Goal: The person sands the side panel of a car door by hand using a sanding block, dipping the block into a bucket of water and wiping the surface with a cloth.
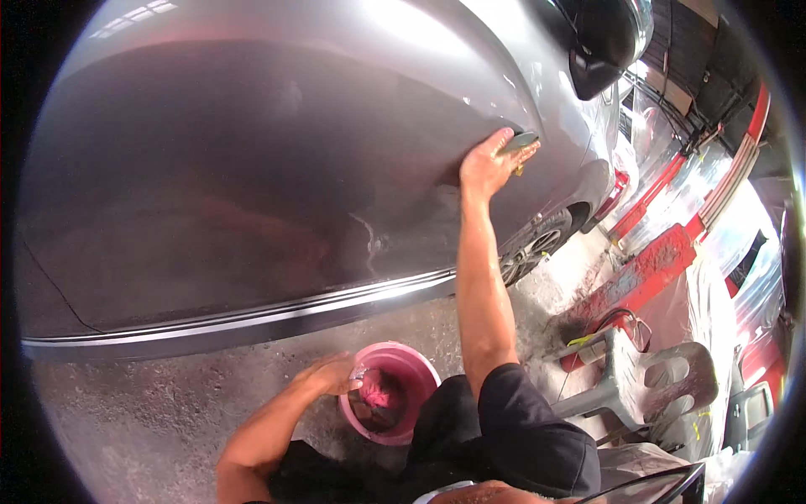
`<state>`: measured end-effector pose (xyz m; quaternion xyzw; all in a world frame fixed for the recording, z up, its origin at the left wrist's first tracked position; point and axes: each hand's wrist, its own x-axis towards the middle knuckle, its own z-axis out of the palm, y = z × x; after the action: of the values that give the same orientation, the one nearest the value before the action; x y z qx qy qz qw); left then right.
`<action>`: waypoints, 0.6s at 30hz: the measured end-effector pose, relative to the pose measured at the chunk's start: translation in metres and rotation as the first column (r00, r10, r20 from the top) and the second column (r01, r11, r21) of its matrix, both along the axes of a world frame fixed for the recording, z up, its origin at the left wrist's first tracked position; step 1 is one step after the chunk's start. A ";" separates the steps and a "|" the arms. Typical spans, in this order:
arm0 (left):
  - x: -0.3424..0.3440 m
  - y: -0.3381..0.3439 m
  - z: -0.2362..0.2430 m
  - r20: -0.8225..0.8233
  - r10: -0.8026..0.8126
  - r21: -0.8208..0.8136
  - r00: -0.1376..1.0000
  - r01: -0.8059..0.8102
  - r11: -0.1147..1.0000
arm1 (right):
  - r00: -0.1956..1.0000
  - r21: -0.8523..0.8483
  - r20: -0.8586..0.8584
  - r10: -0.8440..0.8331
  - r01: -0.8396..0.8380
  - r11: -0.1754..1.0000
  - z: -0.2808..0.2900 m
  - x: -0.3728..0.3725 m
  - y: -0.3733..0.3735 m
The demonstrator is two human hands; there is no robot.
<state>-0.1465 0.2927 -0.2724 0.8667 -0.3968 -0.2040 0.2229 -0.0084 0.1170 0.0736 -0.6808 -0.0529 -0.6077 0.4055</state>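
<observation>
Right hand (pixel 488 170) clasps pad (pixel 522 142) against grey car (pixel 210 168); left hand (pixel 332 375), grip unclear, at bucket (pixel 419 391) on concrete (pixel 151 420)

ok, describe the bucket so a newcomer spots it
Find the grey car across the top. Below its bright sill strip, on the floor, the bucket stands by the left hand. It's round and pink; the nearby chair is grey.

Short black sleeve (pixel 537 433), dark legwear (pixel 441 420), bare hands (pixel 487 170)
</observation>
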 end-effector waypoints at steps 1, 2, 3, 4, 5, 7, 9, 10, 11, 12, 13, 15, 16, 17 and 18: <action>-0.001 -0.004 0.002 -0.008 0.041 0.039 0.999 -0.041 0.998 | 0.991 -0.087 -0.011 -0.131 0.129 0.988 -0.007 0.007 0.008; 0.001 -0.007 0.001 -0.019 0.091 0.079 0.996 -0.090 0.993 | 0.968 -0.174 -0.015 -0.252 0.245 0.954 -0.014 0.013 0.027; 0.003 -0.014 -0.006 -0.027 0.085 0.076 0.996 -0.083 0.994 | 0.999 -0.365 0.050 -0.016 0.034 0.930 -0.030 0.009 0.057; 0.005 -0.016 -0.021 -0.041 0.021 -0.026 0.999 -0.022 0.999 | 0.990 -0.754 0.119 -0.080 0.142 0.642 -0.039 -0.014 0.092; 0.008 -0.014 -0.024 -0.035 -0.049 -0.126 0.998 0.044 0.991 | 0.983 -0.923 0.178 0.051 0.149 0.354 -0.039 -0.021 0.112; 0.003 -0.006 -0.031 -0.065 -0.052 -0.142 0.997 0.042 0.989 | 0.986 -0.887 0.162 0.048 0.125 0.445 -0.030 -0.016 0.084; 0.000 0.007 -0.008 -0.070 -0.063 -0.159 0.996 0.051 0.986 | 0.954 -0.617 0.205 -0.217 0.299 0.728 -0.024 0.005 0.007; -0.003 0.013 0.021 -0.051 0.012 -0.121 0.999 -0.018 0.992 | 0.971 -0.188 0.077 -0.228 0.239 0.953 -0.022 0.019 -0.038; 0.001 0.013 0.039 -0.025 0.089 -0.092 0.996 -0.091 0.992 | 0.966 0.252 -0.056 -0.253 0.259 0.932 -0.020 0.028 -0.074; 0.000 0.014 0.034 -0.028 0.095 -0.092 0.995 -0.097 0.991 | 0.972 0.373 -0.115 -0.204 0.233 0.898 -0.021 0.021 -0.075; 0.001 0.013 0.024 -0.038 0.106 -0.017 0.994 -0.107 0.994 | 0.975 0.290 -0.082 -0.207 0.222 0.931 -0.030 0.025 -0.064; -0.003 -0.002 -0.010 -0.069 0.109 0.056 0.992 -0.105 0.993 | 0.993 -0.132 0.074 -0.089 0.099 0.986 -0.058 0.010 0.003; 0.005 -0.014 -0.030 -0.004 0.000 -0.069 1.000 -0.001 0.998 | 0.993 -0.496 0.109 0.047 0.013 0.868 -0.086 0.014 0.015; 0.002 -0.016 -0.046 0.047 -0.080 -0.184 0.996 0.087 0.979 | 0.995 -0.495 0.095 0.042 0.010 0.869 -0.095 0.013 0.012; 0.001 -0.015 -0.026 0.042 -0.096 -0.185 0.995 0.102 0.977 | 0.991 -0.592 0.130 -0.018 0.092 0.800 -0.095 0.011 0.003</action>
<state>-0.1458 0.2774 -0.2986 0.8244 -0.4604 -0.1623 0.2865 0.0029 0.1199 -0.0217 -0.7381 -0.2453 -0.6106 0.1490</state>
